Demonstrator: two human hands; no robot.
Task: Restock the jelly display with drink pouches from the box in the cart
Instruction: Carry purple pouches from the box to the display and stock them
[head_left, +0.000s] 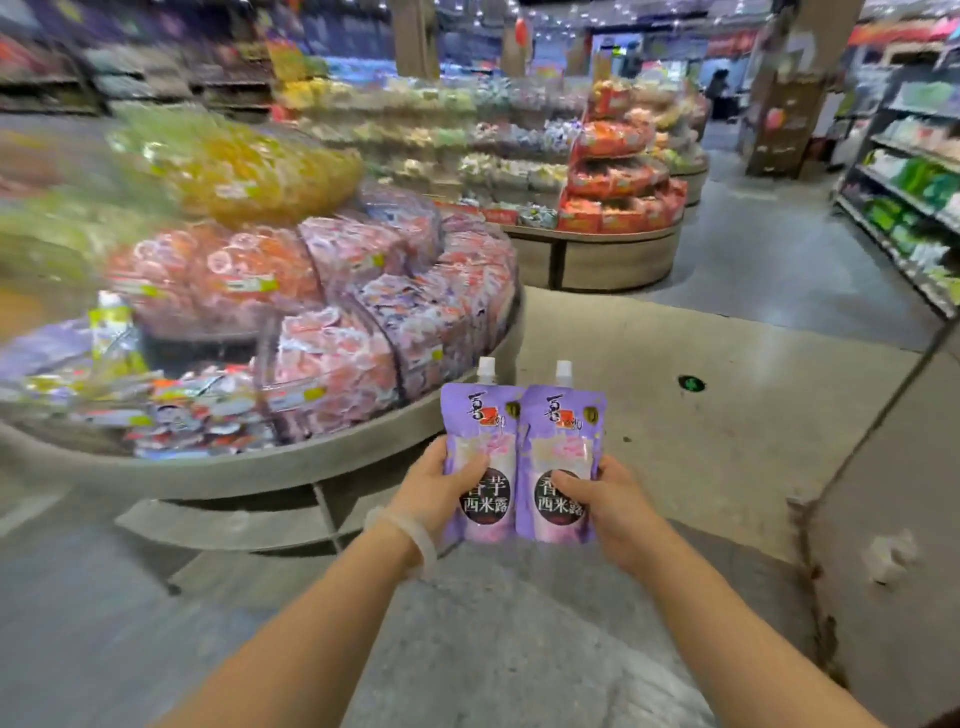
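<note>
Holding one purple drink pouch apiece, the two hands sit low in the middle of the frame, out over the bare floor just right of the display's rim. The left hand (441, 480) grips the left pouch (480, 452) by its lower left edge, thumb laid across the front; the right hand (605, 501) grips the right pouch (563, 462) the same way from the other side, thumb across the dark label. Both pouches stand upright, side by side and touching or nearly so, white screw caps pointing up. They look like soft film bags with liquid inside, so I would judge them floppy, a little slick, and heavy at the bottom; a grip low on the body, as now, should keep them from folding over, while pinching the thin top seam might let them swing. The round jelly display (291, 467) fills the left half of the frame, heaped with bagged jellies, and similar purple pouches seem to lie at its far left, though blur makes that uncertain. Neither cart nor box is in view.
</note>
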